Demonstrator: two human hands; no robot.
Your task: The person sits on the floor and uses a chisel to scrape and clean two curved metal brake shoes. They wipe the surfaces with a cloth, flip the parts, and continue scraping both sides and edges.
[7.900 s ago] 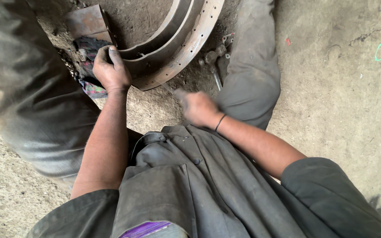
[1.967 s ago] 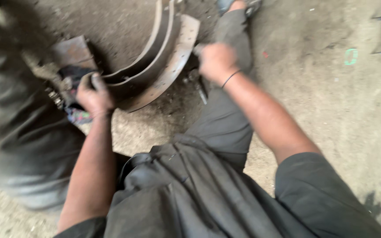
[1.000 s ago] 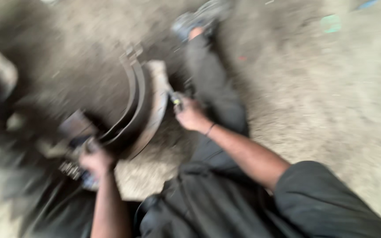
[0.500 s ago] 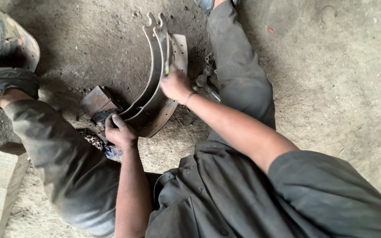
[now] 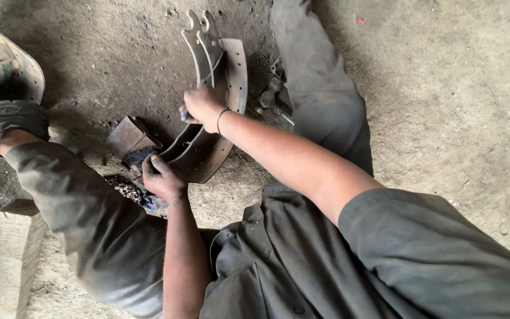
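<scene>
A curved metal brake shoe (image 5: 222, 100) with twin webs and a row of holes lies on the dirt floor between my legs. My left hand (image 5: 162, 179) presses on its near end beside a dark rag (image 5: 139, 157). Resting on the middle of the shoe, my right hand (image 5: 203, 108) is closed around a small dark tool whose tip barely shows; a thin band circles that wrist.
A rusty metal block (image 5: 126, 134) stands left of the shoe. Small metal parts (image 5: 274, 94) lie by my right leg (image 5: 317, 82). Another worn brake shoe (image 5: 7, 68) sits at far left above my sandalled foot (image 5: 4, 121). A wooden block (image 5: 8, 260) lies at lower left.
My right hand moved from the ground by my right leg onto the middle of the brake shoe. The view swung left, bringing in my left foot and the second shoe.
</scene>
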